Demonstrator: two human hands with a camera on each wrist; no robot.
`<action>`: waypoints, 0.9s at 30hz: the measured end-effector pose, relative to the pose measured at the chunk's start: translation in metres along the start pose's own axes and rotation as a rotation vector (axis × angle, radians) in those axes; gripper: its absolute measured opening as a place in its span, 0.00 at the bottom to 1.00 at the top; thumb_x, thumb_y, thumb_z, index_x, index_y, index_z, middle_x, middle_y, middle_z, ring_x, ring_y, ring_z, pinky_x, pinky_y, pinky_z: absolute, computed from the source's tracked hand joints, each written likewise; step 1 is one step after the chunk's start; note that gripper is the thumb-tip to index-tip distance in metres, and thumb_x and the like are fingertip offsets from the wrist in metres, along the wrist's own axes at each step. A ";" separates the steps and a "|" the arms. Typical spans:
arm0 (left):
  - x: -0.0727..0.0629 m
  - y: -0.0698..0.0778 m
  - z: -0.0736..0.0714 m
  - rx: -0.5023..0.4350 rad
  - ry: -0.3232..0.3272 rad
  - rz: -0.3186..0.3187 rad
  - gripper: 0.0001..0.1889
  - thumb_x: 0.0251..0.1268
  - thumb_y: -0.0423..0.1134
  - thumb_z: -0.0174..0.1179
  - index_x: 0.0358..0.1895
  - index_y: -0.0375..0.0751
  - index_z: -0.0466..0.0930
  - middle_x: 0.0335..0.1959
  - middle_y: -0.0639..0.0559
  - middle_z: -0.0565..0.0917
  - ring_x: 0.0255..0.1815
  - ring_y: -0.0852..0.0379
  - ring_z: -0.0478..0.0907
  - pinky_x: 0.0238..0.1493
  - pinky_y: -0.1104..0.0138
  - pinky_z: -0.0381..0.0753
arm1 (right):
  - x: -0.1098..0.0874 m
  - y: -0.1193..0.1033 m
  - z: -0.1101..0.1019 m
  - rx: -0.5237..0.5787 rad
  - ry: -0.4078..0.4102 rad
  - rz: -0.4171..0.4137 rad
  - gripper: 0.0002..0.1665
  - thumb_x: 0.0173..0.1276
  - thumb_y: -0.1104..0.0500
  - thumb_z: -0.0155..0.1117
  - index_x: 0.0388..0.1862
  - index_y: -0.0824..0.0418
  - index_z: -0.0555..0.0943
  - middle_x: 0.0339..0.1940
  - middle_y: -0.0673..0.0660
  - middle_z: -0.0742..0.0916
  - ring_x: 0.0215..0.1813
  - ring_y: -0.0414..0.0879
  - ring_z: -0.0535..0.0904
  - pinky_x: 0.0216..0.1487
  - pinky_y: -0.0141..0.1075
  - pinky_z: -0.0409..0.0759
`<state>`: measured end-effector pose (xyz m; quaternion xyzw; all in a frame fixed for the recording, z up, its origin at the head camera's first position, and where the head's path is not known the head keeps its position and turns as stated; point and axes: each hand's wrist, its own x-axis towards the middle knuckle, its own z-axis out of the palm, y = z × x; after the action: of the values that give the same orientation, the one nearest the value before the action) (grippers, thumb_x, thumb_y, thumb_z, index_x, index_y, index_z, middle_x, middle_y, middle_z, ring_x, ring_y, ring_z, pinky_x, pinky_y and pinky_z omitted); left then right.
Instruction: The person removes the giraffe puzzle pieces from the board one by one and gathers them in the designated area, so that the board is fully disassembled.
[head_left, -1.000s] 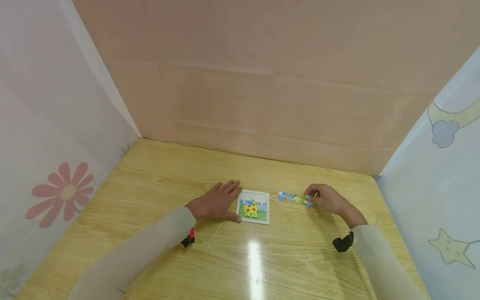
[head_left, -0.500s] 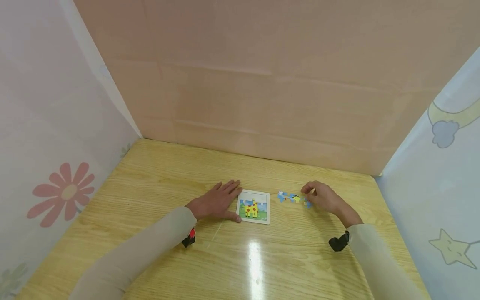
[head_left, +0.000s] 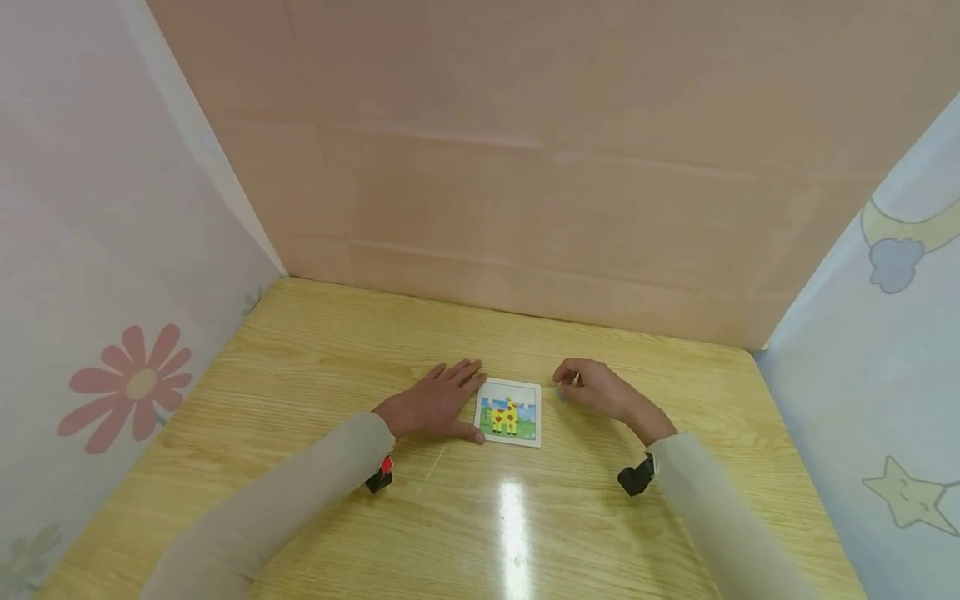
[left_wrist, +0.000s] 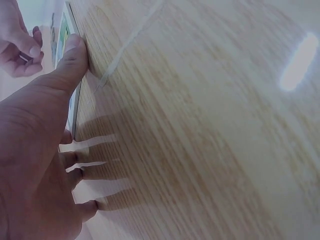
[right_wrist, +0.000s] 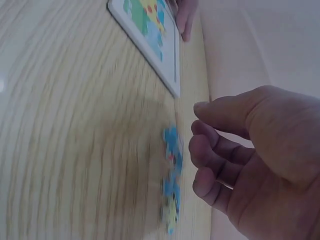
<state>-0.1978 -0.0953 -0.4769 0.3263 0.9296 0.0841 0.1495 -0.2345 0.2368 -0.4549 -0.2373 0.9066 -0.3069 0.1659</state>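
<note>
A white-framed giraffe jigsaw puzzle (head_left: 510,384) lies flat on the table, its top part plain white. My left hand (head_left: 431,406) rests spread at the puzzle's left side, thumb at the lower corner and fingertips at the upper one. To the right of the frame my right hand (head_left: 600,392) hovers low, fingers loosely curled and holding nothing. Below its fingertips, in the right wrist view, a blue puzzle piece (right_wrist: 172,142) and a yellow-and-blue puzzle piece (right_wrist: 171,210) lie in a row on the wood. The hand hides most of the loose pieces in the head view.
The wooden table (head_left: 420,533) meets a tan back panel (head_left: 525,208). Pale printed panels stand on both sides, one with a red flower (head_left: 138,383), the other with a star (head_left: 907,496). Light glares off the table in front of the puzzle.
My right hand has let go of a puzzle piece at the right end of the row and moved left over the other pieces, towards the frame. The left hand has stayed put.
</note>
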 end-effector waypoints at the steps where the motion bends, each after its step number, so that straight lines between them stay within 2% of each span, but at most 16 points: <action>1: 0.000 0.000 0.000 0.003 -0.001 0.000 0.57 0.69 0.76 0.58 0.88 0.42 0.50 0.91 0.44 0.47 0.92 0.42 0.43 0.89 0.40 0.50 | 0.003 -0.003 0.003 -0.009 0.001 -0.007 0.11 0.81 0.63 0.59 0.56 0.66 0.83 0.46 0.59 0.86 0.37 0.44 0.76 0.38 0.32 0.77; 9: 0.001 0.001 -0.002 0.013 -0.006 -0.011 0.58 0.68 0.78 0.57 0.88 0.43 0.49 0.91 0.45 0.46 0.93 0.43 0.43 0.89 0.40 0.50 | 0.021 -0.029 0.027 -0.008 -0.033 -0.043 0.09 0.78 0.62 0.64 0.52 0.62 0.86 0.40 0.54 0.86 0.39 0.43 0.75 0.41 0.33 0.75; 18: -0.001 0.003 -0.003 0.007 -0.001 0.000 0.57 0.69 0.75 0.57 0.88 0.41 0.49 0.91 0.44 0.46 0.93 0.43 0.43 0.88 0.39 0.51 | 0.035 -0.042 0.046 -0.008 -0.101 -0.081 0.09 0.79 0.60 0.66 0.53 0.61 0.86 0.39 0.52 0.87 0.38 0.40 0.77 0.41 0.33 0.79; 23: -0.001 0.003 -0.002 0.013 0.004 0.009 0.56 0.70 0.76 0.57 0.88 0.41 0.50 0.91 0.44 0.47 0.92 0.43 0.44 0.88 0.39 0.51 | 0.038 -0.049 0.056 -0.067 -0.108 -0.079 0.11 0.77 0.58 0.70 0.53 0.60 0.86 0.38 0.51 0.88 0.36 0.39 0.79 0.42 0.34 0.81; 27: 0.000 0.002 0.000 0.011 0.014 0.017 0.56 0.70 0.75 0.58 0.88 0.40 0.51 0.91 0.42 0.47 0.92 0.42 0.44 0.88 0.39 0.52 | 0.037 -0.060 0.061 -0.164 -0.113 -0.042 0.14 0.75 0.54 0.72 0.54 0.59 0.85 0.40 0.49 0.87 0.37 0.39 0.79 0.42 0.36 0.81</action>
<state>-0.1973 -0.0937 -0.4762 0.3342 0.9283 0.0827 0.1405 -0.2185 0.1458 -0.4682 -0.2858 0.9128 -0.2213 0.1903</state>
